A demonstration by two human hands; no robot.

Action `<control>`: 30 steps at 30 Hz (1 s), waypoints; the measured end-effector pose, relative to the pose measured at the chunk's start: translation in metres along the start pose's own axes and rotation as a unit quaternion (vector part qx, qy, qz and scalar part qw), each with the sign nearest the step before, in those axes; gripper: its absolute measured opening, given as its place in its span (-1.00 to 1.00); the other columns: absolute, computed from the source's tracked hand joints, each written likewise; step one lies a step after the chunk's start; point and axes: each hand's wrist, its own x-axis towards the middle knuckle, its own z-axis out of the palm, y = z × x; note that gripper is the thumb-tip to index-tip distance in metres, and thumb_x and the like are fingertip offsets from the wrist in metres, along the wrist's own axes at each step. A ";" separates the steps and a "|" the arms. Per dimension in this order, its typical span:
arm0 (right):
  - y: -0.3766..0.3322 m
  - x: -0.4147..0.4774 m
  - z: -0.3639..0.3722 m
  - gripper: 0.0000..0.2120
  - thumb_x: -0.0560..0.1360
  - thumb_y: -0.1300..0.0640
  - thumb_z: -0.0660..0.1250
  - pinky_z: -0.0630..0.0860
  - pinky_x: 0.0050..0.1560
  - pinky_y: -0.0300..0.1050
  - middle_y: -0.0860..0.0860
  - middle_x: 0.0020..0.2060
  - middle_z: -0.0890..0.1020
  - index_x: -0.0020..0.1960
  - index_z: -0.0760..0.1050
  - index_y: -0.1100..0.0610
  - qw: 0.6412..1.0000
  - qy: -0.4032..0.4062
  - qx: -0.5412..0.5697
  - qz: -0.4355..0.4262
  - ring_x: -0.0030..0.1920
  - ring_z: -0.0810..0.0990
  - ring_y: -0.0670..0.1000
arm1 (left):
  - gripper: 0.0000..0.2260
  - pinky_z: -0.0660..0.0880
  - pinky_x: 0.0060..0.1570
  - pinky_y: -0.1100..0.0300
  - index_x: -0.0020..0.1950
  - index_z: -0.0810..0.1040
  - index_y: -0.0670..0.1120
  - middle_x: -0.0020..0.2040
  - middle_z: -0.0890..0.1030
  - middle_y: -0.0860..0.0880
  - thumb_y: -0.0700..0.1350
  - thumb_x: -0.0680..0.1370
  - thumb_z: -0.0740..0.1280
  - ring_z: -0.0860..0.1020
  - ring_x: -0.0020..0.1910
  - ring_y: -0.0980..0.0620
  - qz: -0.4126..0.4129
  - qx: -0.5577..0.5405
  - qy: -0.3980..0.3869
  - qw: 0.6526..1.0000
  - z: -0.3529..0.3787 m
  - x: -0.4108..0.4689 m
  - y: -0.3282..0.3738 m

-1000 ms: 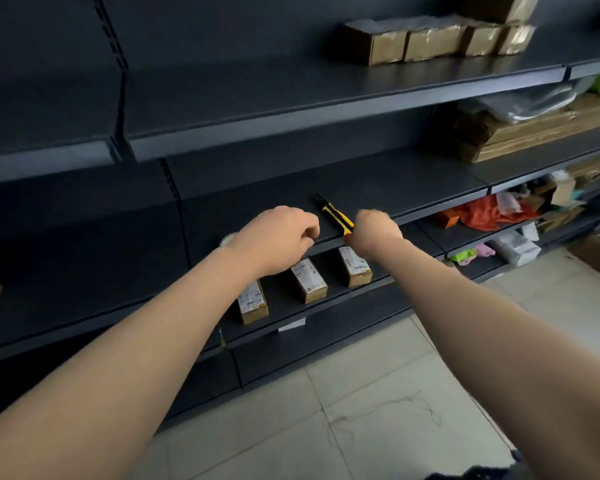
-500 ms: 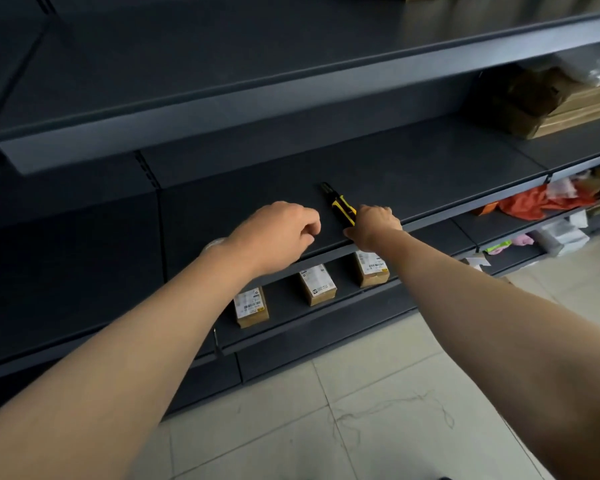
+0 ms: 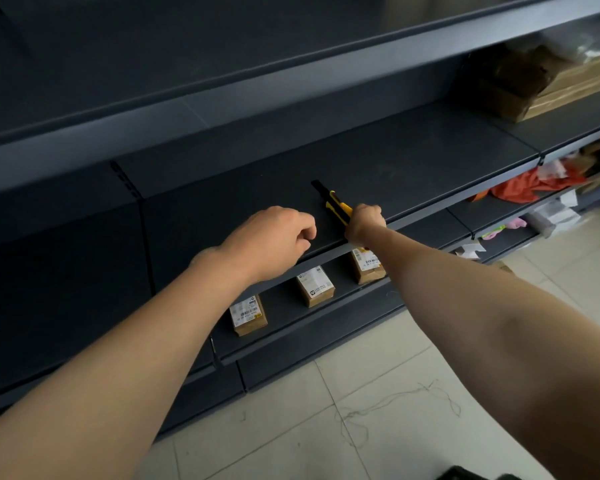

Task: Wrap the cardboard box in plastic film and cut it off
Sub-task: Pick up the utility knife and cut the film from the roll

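Note:
A yellow and black utility knife lies on the dark shelf, pointing away from me. My right hand is closed over its near end. My left hand hovers over the shelf's front edge just left of the knife, fingers curled shut, with nothing visible in it. On the shelf below stand three small cardboard boxes with white labels: one on the left, one in the middle and one on the right, partly behind my right forearm. No plastic film is visible.
Brown wrapped packages sit at the right end of the shelf. Lower right shelves hold a red cloth and white packets. Another shelf overhangs above. The pale tiled floor has a loose thread on it.
The view has moved closer and tilted down. My right hand slid forward from beside the knife and closed over its near end. My left hand has hardly moved.

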 end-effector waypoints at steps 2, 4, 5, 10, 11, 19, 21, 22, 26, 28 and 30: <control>-0.001 -0.007 0.001 -0.65 0.54 0.29 0.23 0.50 0.15 -0.08 0.21 0.26 0.35 0.31 0.34 0.28 1.000 0.006 0.020 0.007 0.11 0.52 0.14 | -0.84 0.53 -0.04 0.11 0.13 0.55 -0.01 0.01 0.57 0.03 -0.09 0.60 0.23 0.53 -0.03 0.06 0.010 0.002 -0.004 1.000 0.003 -0.003 0.001; -0.001 -0.022 0.003 -0.67 0.54 0.30 0.20 0.49 0.06 -0.12 0.20 0.25 0.34 0.30 0.33 0.27 0.999 0.023 0.040 0.008 0.01 0.51 0.11 | -0.84 0.53 -0.02 0.07 0.13 0.55 -0.02 0.02 0.57 0.02 -0.10 0.59 0.23 0.53 -0.03 0.04 0.022 0.003 -0.011 1.000 0.005 -0.008 0.002; 0.000 -0.031 0.003 -0.68 0.54 0.31 0.19 0.48 -0.01 -0.12 0.20 0.23 0.35 0.29 0.33 0.27 0.997 0.037 0.062 0.015 -0.02 0.51 0.12 | -0.83 0.53 -0.02 0.06 0.13 0.55 -0.02 0.02 0.57 0.02 -0.10 0.59 0.23 0.52 -0.02 0.04 0.031 0.004 -0.017 0.999 0.006 -0.012 0.003; 0.009 -0.110 -0.005 -0.74 0.53 0.29 0.19 0.51 -0.11 -0.04 0.18 0.02 0.52 0.21 0.31 0.27 0.982 0.109 0.142 0.052 -0.06 0.52 0.14 | -0.85 0.53 0.00 0.02 0.10 0.57 -0.02 0.01 0.58 0.02 -0.10 0.58 0.25 0.52 -0.03 0.02 0.111 -0.015 -0.022 0.994 -0.003 -0.040 0.019; 0.013 -0.132 -0.007 -0.77 0.53 0.27 0.20 0.48 -0.18 -0.03 0.14 -0.08 0.51 0.17 0.30 0.25 0.977 0.132 0.157 0.064 -0.12 0.50 0.12 | -0.85 0.52 0.00 0.02 0.08 0.57 -0.02 0.01 0.59 0.02 -0.11 0.58 0.25 0.53 -0.03 0.02 0.136 -0.024 -0.020 0.990 -0.005 -0.050 0.025; 0.052 -0.325 0.019 -0.69 0.53 0.25 0.21 0.44 -0.09 0.02 0.22 0.04 0.53 0.25 0.32 0.26 0.903 0.288 0.266 0.176 0.05 0.52 0.22 | -0.87 0.49 0.01 0.09 0.03 0.62 -0.11 -0.04 0.64 -0.06 -0.15 0.54 0.31 0.56 -0.02 -0.04 0.319 -0.105 -0.059 0.940 0.005 -0.156 0.090; 0.061 -0.376 0.028 -0.67 0.49 0.31 0.20 0.45 -0.02 0.09 0.20 0.01 0.49 0.25 0.31 0.25 0.885 0.309 0.291 0.193 0.02 0.49 0.20 | -0.87 0.47 -0.01 0.14 0.01 0.62 -0.12 -0.03 0.65 -0.06 -0.15 0.54 0.31 0.56 -0.02 -0.01 0.335 -0.138 -0.077 0.929 0.017 -0.181 0.110; 0.065 -0.401 0.032 -0.65 0.47 0.35 0.19 0.44 -0.01 0.09 0.16 -0.03 0.45 0.25 0.31 0.23 0.881 0.316 0.290 0.202 -0.02 0.46 0.16 | -0.87 0.43 -0.07 0.18 0.00 0.62 -0.13 -0.05 0.64 -0.06 -0.14 0.55 0.31 0.55 -0.06 0.01 0.337 -0.160 -0.086 0.924 0.025 -0.194 0.121; 0.089 -0.490 0.049 -0.53 0.43 0.37 0.21 0.42 -0.17 -0.02 0.07 0.03 0.37 0.31 0.26 0.16 0.867 0.329 0.302 0.220 -0.04 0.45 0.10 | -0.80 0.36 -0.23 0.17 -0.20 0.54 -0.08 -0.20 0.54 -0.07 -0.03 0.57 0.30 0.49 -0.19 0.01 0.285 -0.289 -0.194 0.893 0.055 -0.244 0.167; 0.104 -0.523 0.059 -0.54 0.43 0.37 0.21 0.43 -0.20 -0.04 0.06 0.04 0.38 0.30 0.26 0.13 0.865 0.329 0.310 0.218 -0.02 0.49 0.11 | -0.75 0.39 -0.25 0.20 -0.17 0.56 -0.12 -0.15 0.54 -0.11 0.03 0.57 0.29 0.51 -0.17 -0.01 0.249 -0.331 -0.252 0.875 0.069 -0.270 0.189; 0.121 -0.552 0.069 -0.56 0.45 0.37 0.22 0.47 -0.11 -0.01 0.09 0.06 0.41 0.28 0.27 0.14 0.868 0.338 0.297 0.209 0.03 0.49 0.12 | -0.69 0.43 -0.20 0.18 -0.01 0.60 -0.22 -0.11 0.56 -0.13 0.04 0.56 0.29 0.51 -0.14 -0.03 0.219 -0.363 -0.282 0.861 0.084 -0.296 0.212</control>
